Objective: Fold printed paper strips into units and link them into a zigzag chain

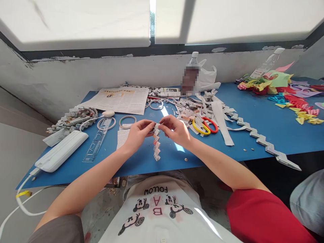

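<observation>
A short zigzag chain of folded newspaper strips (157, 145) hangs over the blue table (141, 158). My left hand (138, 133) pinches its top end from the left, thumb and forefinger together. From the right, my right hand (176, 130) is closed on the same end. The fingertips hide how the topmost fold is joined. Right of my right hand lie scissors (202, 130) with one yellow and one red handle, partly under loose folded paper pieces (188, 109). A printed paper sheet (123, 138) lies beside my left hand.
On the left are a white power strip (62, 150), a clear stencil ruler (97, 143) and a newspaper-chain pile (73, 119). Newspaper (126, 104) and a bottle (191, 76) stand behind. At right run a long zigzag chain (263, 140) and coloured paper flowers (268, 82).
</observation>
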Demonstrator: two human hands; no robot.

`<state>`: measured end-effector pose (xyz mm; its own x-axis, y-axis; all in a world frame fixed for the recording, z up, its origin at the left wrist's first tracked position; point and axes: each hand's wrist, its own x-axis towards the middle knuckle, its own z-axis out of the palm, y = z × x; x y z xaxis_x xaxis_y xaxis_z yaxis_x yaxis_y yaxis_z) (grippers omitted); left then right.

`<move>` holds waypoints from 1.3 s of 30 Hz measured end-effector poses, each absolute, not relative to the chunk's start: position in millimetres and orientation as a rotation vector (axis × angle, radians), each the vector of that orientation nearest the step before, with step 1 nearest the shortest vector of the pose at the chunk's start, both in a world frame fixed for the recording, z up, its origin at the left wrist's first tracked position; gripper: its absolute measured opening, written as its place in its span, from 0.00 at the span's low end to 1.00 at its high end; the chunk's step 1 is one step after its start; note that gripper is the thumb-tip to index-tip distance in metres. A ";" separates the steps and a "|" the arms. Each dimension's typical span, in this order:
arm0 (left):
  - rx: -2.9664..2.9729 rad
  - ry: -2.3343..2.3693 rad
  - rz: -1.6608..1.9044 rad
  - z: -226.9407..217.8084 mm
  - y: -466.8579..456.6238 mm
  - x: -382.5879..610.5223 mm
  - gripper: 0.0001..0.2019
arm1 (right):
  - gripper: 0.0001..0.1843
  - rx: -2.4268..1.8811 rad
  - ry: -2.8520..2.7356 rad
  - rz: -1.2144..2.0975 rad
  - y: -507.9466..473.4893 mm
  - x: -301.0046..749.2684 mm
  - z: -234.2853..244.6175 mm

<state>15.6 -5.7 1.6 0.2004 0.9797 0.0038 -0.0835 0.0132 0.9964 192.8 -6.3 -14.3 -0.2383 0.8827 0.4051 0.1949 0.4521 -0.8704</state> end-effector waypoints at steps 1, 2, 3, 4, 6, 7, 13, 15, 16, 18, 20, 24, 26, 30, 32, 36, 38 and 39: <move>1.238 1.010 1.091 1.7 -5.6 15.4 0.15 | 0.12 -0.929 -1.712 0.887 -6.4 193.2 -14.0; 1.248 1.019 1.085 2.1 -5.4 15.1 0.15 | 0.11 -0.919 -1.716 0.908 -6.5 193.6 -13.7; 1.260 1.029 1.081 2.6 -5.4 14.8 0.15 | 0.11 -0.906 -1.720 0.925 -6.5 194.0 -13.6; 1.271 1.037 1.079 3.3 -5.4 14.4 0.15 | 0.11 -0.894 -1.720 0.937 -6.4 194.4 -13.5; 1.293 1.038 1.086 4.5 -5.8 13.8 0.15 | 0.10 -0.870 -1.710 0.962 -6.1 194.7 -13.8; 1.304 1.033 1.094 4.9 -6.2 13.6 0.15 | 0.10 -0.858 -1.698 0.981 -5.9 194.6 -14.0; 1.361 1.024 1.105 4.7 -8.6 14.7 0.14 | 0.10 -0.847 -1.578 1.123 -4.4 191.1 -16.1; 1.362 1.029 1.114 4.5 -9.0 15.4 0.15 | 0.09 -0.854 -1.557 1.136 -4.1 189.9 -17.5; 1.362 1.030 1.119 4.5 -9.2 15.7 0.15 | 0.09 -0.853 -1.551 1.135 -4.0 189.4 -18.2; 1.363 1.027 1.124 4.4 -9.4 16.1 0.16 | 0.08 -0.848 -1.550 1.122 -3.7 188.9 -19.6; 1.371 1.026 1.119 4.2 -9.2 16.0 0.17 | 0.08 -0.841 -1.560 1.103 -3.5 189.1 -20.3; 1.370 1.024 1.113 2.8 -8.3 14.2 0.18 | 0.09 -0.808 -1.595 1.091 -3.0 191.3 -19.6; 1.371 1.023 1.120 2.6 -8.1 13.2 0.17 | 0.09 -0.789 -1.620 1.083 -3.1 192.6 -18.4; 1.427 1.014 1.103 5.9 -8.8 11.3 0.18 | 0.09 -0.782 -1.681 1.035 -3.4 195.5 -16.9; 1.455 1.000 1.072 8.6 -9.0 10.2 0.18 | 0.09 -0.787 -1.721 1.005 -3.1 197.0 -16.9; 1.509 0.966 1.003 13.4 -8.2 6.9 0.17 | 0.09 -0.790 -1.803 0.941 -2.0 200.0 -17.7; 1.541 0.961 0.952 15.6 -7.7 5.1 0.16 | 0.09 -0.781 -1.837 0.918 -1.5 201.3 -18.0; 1.557 0.962 0.922 16.6 -7.4 4.3 0.15 | 0.09 -0.771 -1.853 0.913 -1.3 202.0 -18.0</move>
<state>4.3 -7.4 16.6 0.3823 0.9203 0.0828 0.1215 -0.1389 0.9828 202.0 -1.3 -18.0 -0.3979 0.8014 0.4466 0.1343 0.5324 -0.8358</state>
